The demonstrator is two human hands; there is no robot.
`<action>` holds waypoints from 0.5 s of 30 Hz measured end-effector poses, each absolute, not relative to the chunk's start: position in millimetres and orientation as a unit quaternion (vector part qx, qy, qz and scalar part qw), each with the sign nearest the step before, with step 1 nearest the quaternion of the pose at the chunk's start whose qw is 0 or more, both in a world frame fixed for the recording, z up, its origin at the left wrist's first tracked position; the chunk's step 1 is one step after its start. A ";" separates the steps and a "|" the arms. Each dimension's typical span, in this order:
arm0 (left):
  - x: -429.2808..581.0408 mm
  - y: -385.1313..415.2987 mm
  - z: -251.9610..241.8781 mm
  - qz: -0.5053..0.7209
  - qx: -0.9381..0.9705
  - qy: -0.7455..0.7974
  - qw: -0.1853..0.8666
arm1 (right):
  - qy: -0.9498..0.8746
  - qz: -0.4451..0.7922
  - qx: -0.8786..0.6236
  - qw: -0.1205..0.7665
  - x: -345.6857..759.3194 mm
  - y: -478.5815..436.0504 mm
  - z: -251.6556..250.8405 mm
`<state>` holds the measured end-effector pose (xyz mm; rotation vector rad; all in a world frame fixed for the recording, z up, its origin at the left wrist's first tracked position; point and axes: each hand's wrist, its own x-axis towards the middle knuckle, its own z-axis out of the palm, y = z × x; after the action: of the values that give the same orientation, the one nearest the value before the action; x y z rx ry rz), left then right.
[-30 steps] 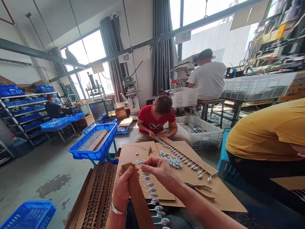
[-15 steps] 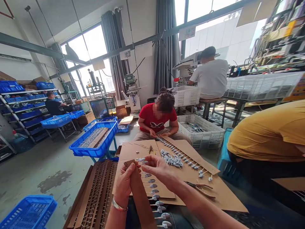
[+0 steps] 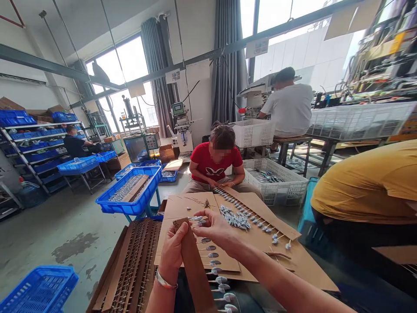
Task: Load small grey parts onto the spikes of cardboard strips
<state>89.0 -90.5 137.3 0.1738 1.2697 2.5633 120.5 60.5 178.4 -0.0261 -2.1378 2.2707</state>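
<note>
- Remotely, I see a workshop (image 3: pixel 198 104).
- My bench (image 3: pixel 299 252) is topped with cardboard (image 3: pixel 172 204), likely for protection.
- The long strip (image 3: pixel 195 265) is clasped near its top by my left hand (image 3: pixel 174 248), seemingly for steadiness.
- My right hand (image 3: pixel 215 228) is narrowed around the end piece (image 3: pixel 196 218); whether it grips, I cannot tell.
- Silver pieces (image 3: pixel 229 298) line the strip's right edge, spaced probably against tangling.

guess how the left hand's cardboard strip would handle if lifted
The cardboard strip is probably fairly stiff, running straight from the left hand. It seems light, being plain cardboard. The grey pieces might snag, sticking out on thin stems.
</note>
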 end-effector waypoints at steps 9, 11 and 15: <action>90.6 -86.9 137.3 0.879 0.077 0.449 0.142 | -0.706 0.706 0.008 0.056 119.8 61.2 169.9; 90.5 -86.7 137.1 0.876 0.075 0.454 0.145 | -0.706 0.706 0.003 0.050 120.4 64.1 171.2; 89.5 -86.9 136.9 0.877 0.050 0.455 0.147 | -0.703 0.709 0.013 0.044 119.9 75.4 173.9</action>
<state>89.5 -86.9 136.9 0.1452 1.3090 2.5237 119.9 75.4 173.9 0.0388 -2.1498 2.1676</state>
